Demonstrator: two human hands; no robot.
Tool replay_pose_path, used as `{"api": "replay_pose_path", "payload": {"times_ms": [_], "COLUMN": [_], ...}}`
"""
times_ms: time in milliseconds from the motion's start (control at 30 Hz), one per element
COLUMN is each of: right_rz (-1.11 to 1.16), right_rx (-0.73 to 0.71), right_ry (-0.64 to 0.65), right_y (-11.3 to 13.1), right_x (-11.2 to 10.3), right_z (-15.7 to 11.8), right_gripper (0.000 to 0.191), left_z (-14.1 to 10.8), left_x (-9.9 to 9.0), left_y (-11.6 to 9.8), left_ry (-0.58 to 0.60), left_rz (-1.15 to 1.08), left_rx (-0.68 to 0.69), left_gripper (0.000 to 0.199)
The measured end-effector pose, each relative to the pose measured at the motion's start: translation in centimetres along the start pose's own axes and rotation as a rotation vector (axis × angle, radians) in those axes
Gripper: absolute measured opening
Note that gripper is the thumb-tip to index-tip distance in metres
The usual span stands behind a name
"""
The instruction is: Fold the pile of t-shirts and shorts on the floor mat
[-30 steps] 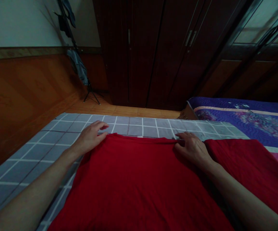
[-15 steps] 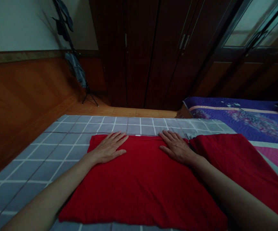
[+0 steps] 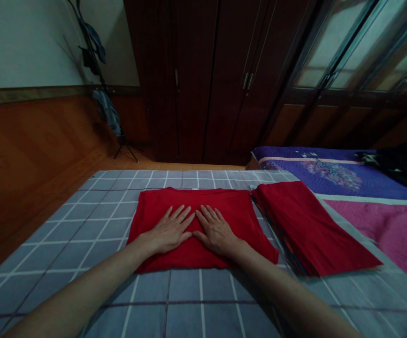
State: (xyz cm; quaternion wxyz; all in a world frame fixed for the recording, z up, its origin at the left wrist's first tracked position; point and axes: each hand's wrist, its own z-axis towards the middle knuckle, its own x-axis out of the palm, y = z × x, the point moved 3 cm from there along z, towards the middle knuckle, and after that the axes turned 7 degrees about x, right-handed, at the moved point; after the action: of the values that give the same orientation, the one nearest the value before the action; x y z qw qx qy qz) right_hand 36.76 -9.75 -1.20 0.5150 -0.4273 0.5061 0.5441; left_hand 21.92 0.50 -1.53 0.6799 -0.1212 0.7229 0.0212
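Observation:
A folded red cloth (image 3: pixel 238 211) lies flat on a grey checked bedspread (image 3: pixel 185 305). My left hand (image 3: pixel 171 227) rests palm down on its middle, fingers spread. Close beside it, my right hand (image 3: pixel 215 230) also lies flat on the cloth with its fingers apart, the two thumbs nearly touching. Neither hand holds anything. To the right of the cloth is a stack of folded cloths (image 3: pixel 309 225), red on top, with darker and orange edges showing below.
Beyond the bed stands a dark wooden wardrobe (image 3: pixel 196 94). A coat stand (image 3: pixel 110 112) with hanging items is at the back left. At the right lies a purple and pink bedspread (image 3: pixel 375 176) with a black cloth (image 3: pixel 403 162) on it.
Both hands have moved closer together, to the middle of the cloth. The view has shifted: the red cloth now looks smaller and the whole stack shows at the right.

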Motion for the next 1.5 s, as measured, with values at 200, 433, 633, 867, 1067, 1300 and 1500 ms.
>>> {"api": "replay_pose_path", "payload": {"times_ms": [200, 433, 633, 867, 1067, 1300, 1500], "right_rz": [-0.108, -0.050, -0.046, -0.206, -0.109, -0.012, -0.024], "right_rx": [0.237, 0.387, 0.466, 0.659, 0.771, 0.836, 0.845], "right_ry": [-0.089, -0.232, -0.240, 0.024, 0.095, 0.143, 0.132], "right_y": [-6.8, -9.6, -9.3, -8.4, -8.6, -9.5, -9.8], "right_x": [-0.7, -2.7, -3.8, -4.0, -3.6, -3.1, -2.6], "right_z": [-5.1, -9.7, -11.9, -11.6, -11.6, -11.7, -11.8], "right_gripper": [0.065, 0.055, 0.034, 0.040, 0.046, 0.052, 0.056], "left_z": [-6.9, -13.6, -15.2, -15.4, -15.5, -15.2, -15.2], "left_x": [1.0, 1.2, 0.4, 0.9, 0.9, -0.4, -0.1], "left_y": [2.4, 3.0, 3.4, 3.8, 2.9, 1.9, 1.8], "left_ry": [-0.138, -0.494, -0.430, -0.327, -0.340, -0.474, -0.554], "left_rz": [0.006, -0.302, -0.526, -0.414, -0.328, -0.499, -0.732], "left_rx": [-0.232, -0.497, -0.547, -0.470, -0.480, -0.525, -0.620], "left_gripper": [0.068, 0.061, 0.051, 0.039, 0.036, 0.029, 0.026]}}
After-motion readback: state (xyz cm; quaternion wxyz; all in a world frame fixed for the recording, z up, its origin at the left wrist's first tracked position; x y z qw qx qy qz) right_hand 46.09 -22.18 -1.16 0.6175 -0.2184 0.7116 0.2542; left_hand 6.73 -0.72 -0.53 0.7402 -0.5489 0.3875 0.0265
